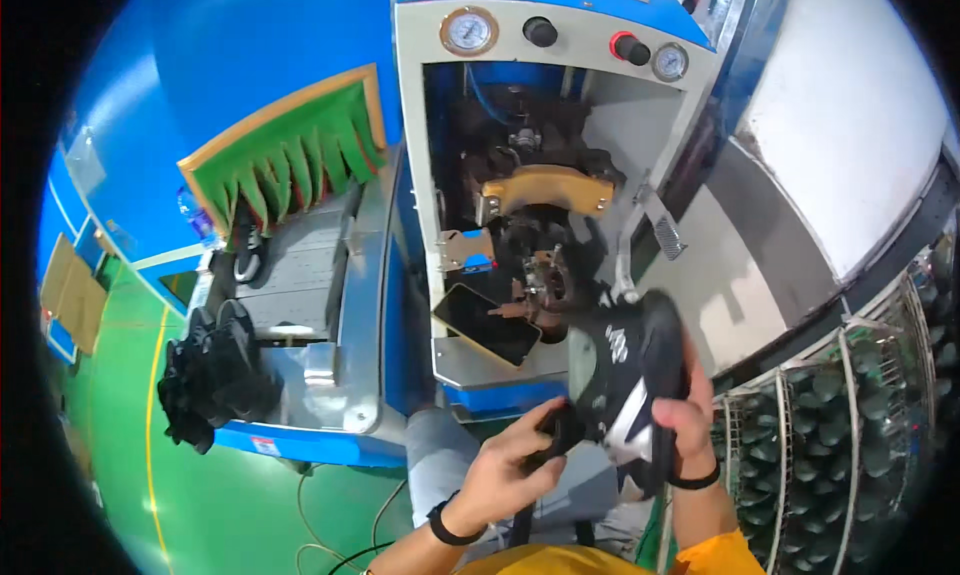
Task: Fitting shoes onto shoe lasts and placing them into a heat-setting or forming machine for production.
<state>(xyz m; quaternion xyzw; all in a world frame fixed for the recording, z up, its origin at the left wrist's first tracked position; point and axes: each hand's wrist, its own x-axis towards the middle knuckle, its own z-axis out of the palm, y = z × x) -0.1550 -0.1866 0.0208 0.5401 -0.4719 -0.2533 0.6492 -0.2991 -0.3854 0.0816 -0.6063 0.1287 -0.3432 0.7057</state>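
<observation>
A black shoe point(636, 375) with white markings and a grey-green inside is held up in front of the machine, slightly blurred. My right hand point(690, 420) wraps round its right side, with the thumb pressed near the white patch. On the other side my left hand point(515, 465) is closed, its fingers pinching a black part point(562, 430) at the shoe's lower left edge. Whether that part belongs to the shoe cannot be made out. Just beyond lies a phone point(490, 323) with a dark screen, on the machine's front ledge.
The machine point(412, 35) has gauges, knobs and a yellow curved block point(548, 190) inside. At left, a conveyor point(300, 265) runs under a green strip curtain point(290, 160); black shoes point(225, 365) sit at its near end. A rack point(785, 455) with rows of dark rounded pieces stands at right.
</observation>
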